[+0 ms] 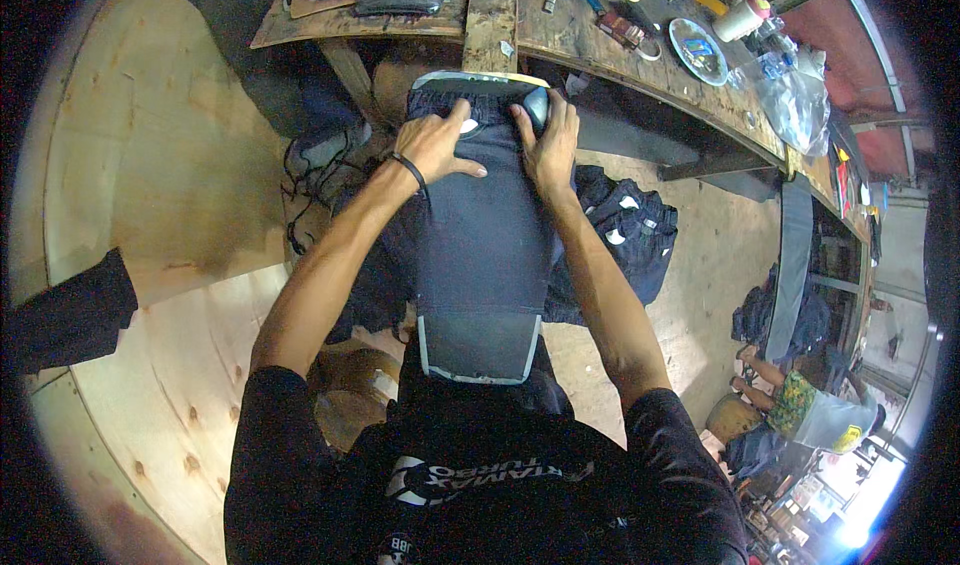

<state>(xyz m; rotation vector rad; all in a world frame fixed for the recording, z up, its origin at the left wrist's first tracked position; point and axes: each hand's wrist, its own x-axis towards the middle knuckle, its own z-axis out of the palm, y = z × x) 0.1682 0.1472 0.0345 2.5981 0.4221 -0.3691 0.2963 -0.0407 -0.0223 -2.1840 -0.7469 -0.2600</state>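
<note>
Dark navy trousers or shorts (485,235) are pulled over a long board (478,347) with pale edges, which reaches from my lap to the table. The gathered waistband lies at the far end. My left hand (440,143) rests on the cloth just below the waistband, thumb spread away from the fingers. Its fingertips touch a small white rounded patch (468,126). My right hand (550,153) is closed around a smooth, rounded grey-blue object (537,108) at the waistband's right side; its exact kind is unclear.
Beyond the board stands a worn wooden table (560,25) with tape rolls, a blue plate (698,51), a thread cone (742,17) and a plastic bag (792,105). Dark garments (628,233) are piled on the right. Another person (800,405) sits at the far right.
</note>
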